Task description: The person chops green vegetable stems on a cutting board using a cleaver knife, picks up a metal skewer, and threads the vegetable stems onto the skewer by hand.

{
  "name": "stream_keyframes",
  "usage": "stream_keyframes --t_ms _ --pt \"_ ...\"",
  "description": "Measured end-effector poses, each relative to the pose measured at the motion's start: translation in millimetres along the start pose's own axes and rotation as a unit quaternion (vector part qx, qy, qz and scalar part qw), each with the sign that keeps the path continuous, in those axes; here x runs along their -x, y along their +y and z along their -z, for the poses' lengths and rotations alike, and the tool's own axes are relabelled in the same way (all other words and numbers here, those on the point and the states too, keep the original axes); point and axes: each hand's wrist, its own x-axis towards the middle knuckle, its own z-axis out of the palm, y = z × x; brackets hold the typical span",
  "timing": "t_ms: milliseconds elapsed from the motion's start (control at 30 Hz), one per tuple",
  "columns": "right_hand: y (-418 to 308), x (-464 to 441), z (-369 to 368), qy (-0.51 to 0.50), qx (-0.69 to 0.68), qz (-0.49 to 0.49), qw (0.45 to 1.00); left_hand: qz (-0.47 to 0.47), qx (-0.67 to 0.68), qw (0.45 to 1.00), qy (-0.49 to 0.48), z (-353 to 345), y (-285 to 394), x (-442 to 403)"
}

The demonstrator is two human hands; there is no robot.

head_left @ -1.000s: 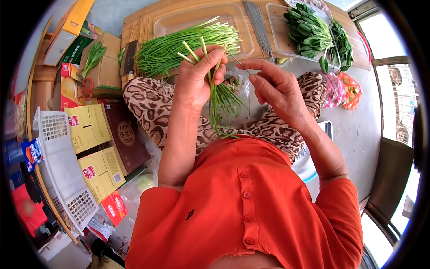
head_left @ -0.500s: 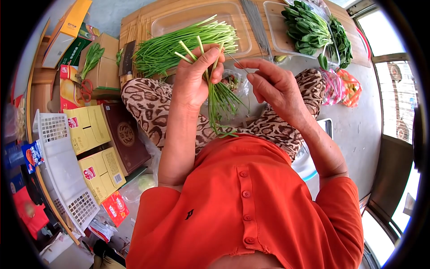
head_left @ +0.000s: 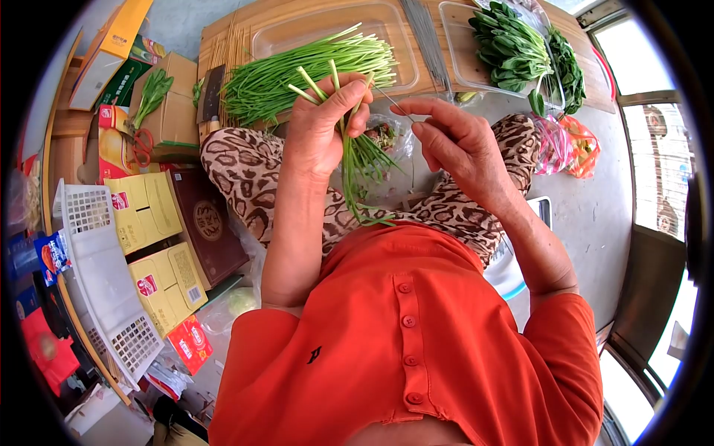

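Note:
My left hand [head_left: 324,128] is closed around a small bunch of garlic chives [head_left: 360,167]. Their pale cut ends fan out above the thumb, and the green leaves hang down toward my lap. A thin metal skewer [head_left: 392,99] runs from the chive stem at my left fingertips to my right hand [head_left: 457,145]. Thumb and forefinger of that hand pinch the skewer, its other fingers curled. Whether the tip has pierced the stem is hidden by the left fingers. Behind the hands, a large pile of garlic chives [head_left: 297,74] lies across a clear plastic tray [head_left: 405,52].
Bundled metal skewers [head_left: 425,41] and bamboo skewers [head_left: 229,48] lie on the wooden table [head_left: 223,30]. A cleaver [head_left: 211,93] rests near its left edge. Leafy greens [head_left: 509,44] sit at right. Boxes, scissors [head_left: 143,147] and a white basket [head_left: 100,253] stand left.
Both hands hold nearly the same pose. The bunch of chives hangs slightly narrower and a touch further left; the skewer has barely moved.

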Motion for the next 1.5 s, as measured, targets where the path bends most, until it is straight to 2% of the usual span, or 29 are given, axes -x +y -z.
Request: stream_keyframes --t_ms 1400,1500 --pt "5 -5 -6 -0.002 -0.095 0.002 0.995 0.035 -0.029 0.998 -0.045 -8 -3 7" --pt "7 -8 -6 0.011 -0.076 0.000 0.997 0.021 -0.079 0.995 -0.052 -10 -6 5"
